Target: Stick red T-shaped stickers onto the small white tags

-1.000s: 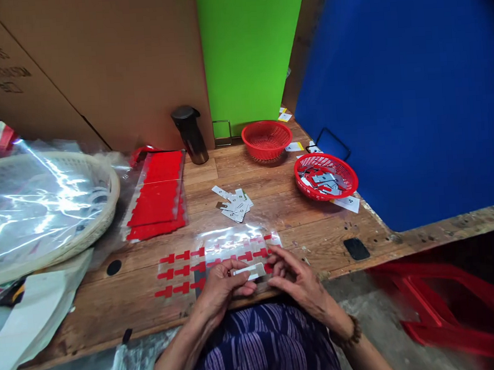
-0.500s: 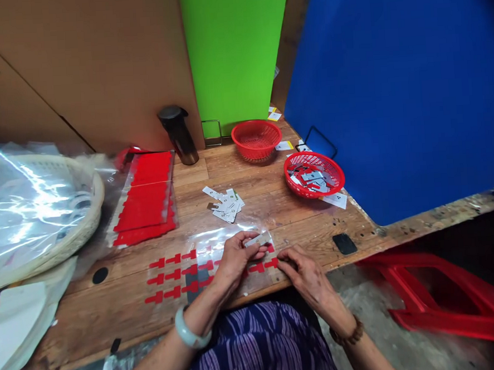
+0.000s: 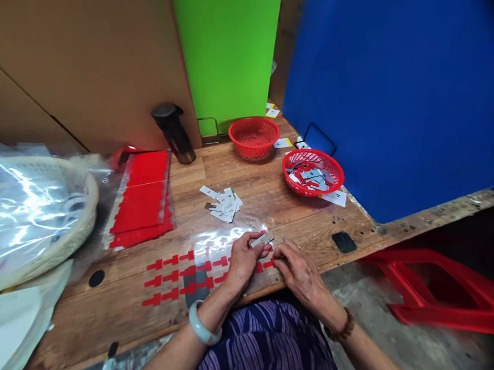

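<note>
Your left hand (image 3: 242,261) pinches a metal plate (image 3: 259,240); right hand (image 3: 299,270) at a red tab (image 3: 268,264), grip unclear. Hard tug might tear it.

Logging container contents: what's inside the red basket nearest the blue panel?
The red basket holds overlapping flat grey pieces; whatever lies beneath the top ones is covered.

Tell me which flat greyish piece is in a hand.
The flat greyish piece pinched by the left hand; similar pieces lie piled on the table and in the front red basket.
</note>
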Available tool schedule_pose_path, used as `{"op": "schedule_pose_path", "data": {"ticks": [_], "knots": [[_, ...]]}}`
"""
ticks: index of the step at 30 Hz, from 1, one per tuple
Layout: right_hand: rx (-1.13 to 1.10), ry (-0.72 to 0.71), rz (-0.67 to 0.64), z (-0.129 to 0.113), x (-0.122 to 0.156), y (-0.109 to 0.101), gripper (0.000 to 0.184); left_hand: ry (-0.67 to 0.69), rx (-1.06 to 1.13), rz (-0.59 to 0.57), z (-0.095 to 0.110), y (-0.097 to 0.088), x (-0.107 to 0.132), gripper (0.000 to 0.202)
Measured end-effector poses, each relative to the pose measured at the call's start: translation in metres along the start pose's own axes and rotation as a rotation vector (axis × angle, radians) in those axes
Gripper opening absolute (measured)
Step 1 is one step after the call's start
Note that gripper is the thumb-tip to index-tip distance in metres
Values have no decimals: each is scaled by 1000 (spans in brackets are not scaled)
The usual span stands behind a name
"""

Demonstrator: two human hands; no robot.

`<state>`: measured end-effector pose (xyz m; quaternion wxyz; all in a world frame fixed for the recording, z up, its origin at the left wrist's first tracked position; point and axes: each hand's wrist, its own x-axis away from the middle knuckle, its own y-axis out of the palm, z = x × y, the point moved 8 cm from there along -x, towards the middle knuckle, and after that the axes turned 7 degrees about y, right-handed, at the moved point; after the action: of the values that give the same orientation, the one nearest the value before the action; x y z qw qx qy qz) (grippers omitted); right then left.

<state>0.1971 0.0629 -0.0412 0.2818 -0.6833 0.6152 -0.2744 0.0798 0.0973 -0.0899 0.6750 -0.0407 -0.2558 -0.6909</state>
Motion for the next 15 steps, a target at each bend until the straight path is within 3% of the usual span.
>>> {"op": "schedule_pose_path", "data": {"ticks": [7,15], "knots": [[-36,3,149,-3,12,1,18,-23,19,26,2,1,-2,21],[-33,-17,118,-6,8,2,15,-27,43,66,5,3,-6,19]]}}
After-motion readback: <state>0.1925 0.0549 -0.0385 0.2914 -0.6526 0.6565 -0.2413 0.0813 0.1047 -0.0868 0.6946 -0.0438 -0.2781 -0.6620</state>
